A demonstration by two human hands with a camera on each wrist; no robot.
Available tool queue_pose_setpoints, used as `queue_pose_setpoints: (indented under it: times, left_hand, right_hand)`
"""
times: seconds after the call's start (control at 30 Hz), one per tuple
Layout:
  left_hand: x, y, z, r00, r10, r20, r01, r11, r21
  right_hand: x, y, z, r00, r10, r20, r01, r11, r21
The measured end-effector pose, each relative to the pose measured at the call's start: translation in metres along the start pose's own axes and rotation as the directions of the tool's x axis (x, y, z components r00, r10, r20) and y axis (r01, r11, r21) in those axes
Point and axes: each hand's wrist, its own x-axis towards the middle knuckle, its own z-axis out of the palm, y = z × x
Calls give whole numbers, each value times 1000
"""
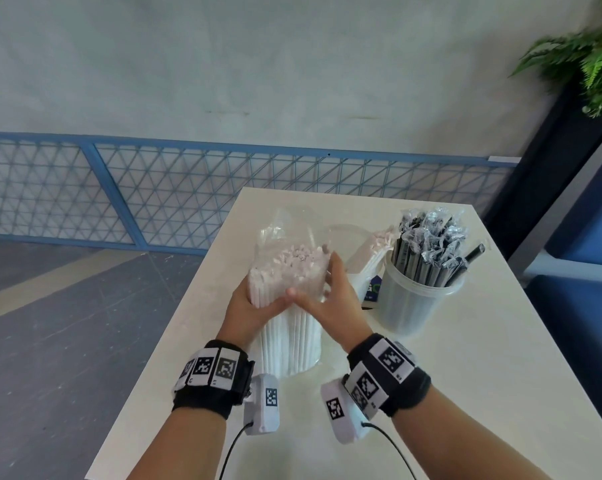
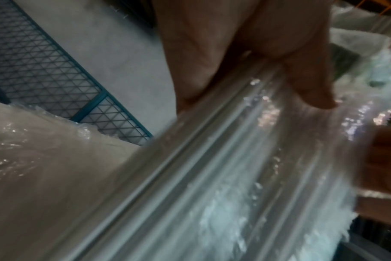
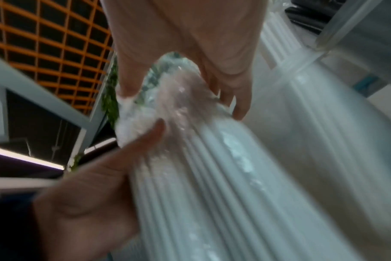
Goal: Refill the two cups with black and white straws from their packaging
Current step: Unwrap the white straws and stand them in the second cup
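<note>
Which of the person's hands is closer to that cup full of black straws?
Right. The right hand grips the side of the white straw pack that faces the cup of black straws; the left hand holds the pack's far side.

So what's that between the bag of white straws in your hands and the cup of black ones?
A second bunch of white straws, leaning there, seen in the head view.

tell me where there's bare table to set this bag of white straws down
Bare table runs along the near right, in front of the cup of black straws, and at the near left edge. The far right is crowded: that cup and more white straws.
</note>
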Motion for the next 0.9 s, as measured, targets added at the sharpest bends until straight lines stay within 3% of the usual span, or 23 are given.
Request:
queue_pose_setpoints:
  times: [0.2,0.43,0.5,0.57,0.6,0.63,0.7,0.77,0.9]
  left_hand:
    - [8,0,-7,997,-15,78,14,1000,14]
    - [9,-10,-7,999,43,19,-44,997,56]
    - [11,-12,-8,999,43,2,-43,997,64]
    - [12,-12,-10,999,43,-6,-42,996,84]
    - [12,-12,-10,999,50,-10,-49,994,101]
    - [12,-12,-10,998,59,-16,-57,991,117]
    - [13,-13,-9,997,70,-31,-65,989,135]
    - [13,-14,-9,996,74,-53,-67,989,131]
    - [14,-16,-7,994,89,-61,-81,989,127]
  right_hand:
    - [3,16,-1,997,10,73,5,980,-199]
    - [-1,33,2,996,45,81,-19,953,-302]
    - [0,16,-2,990,-113,-79,86,955,-282]
    - [6,-10,-10,904,-389,-179,299,872,-387]
    - [11,-22,-15,871,-469,-143,356,805,-474]
    - [18,-32,-20,871,-486,-72,376,754,-539]
    - [27,-46,-29,924,-366,108,357,727,-586]
    - [27,-51,-35,934,-270,235,358,733,-579]
    - [20,-59,-38,946,-206,249,321,688,-650]
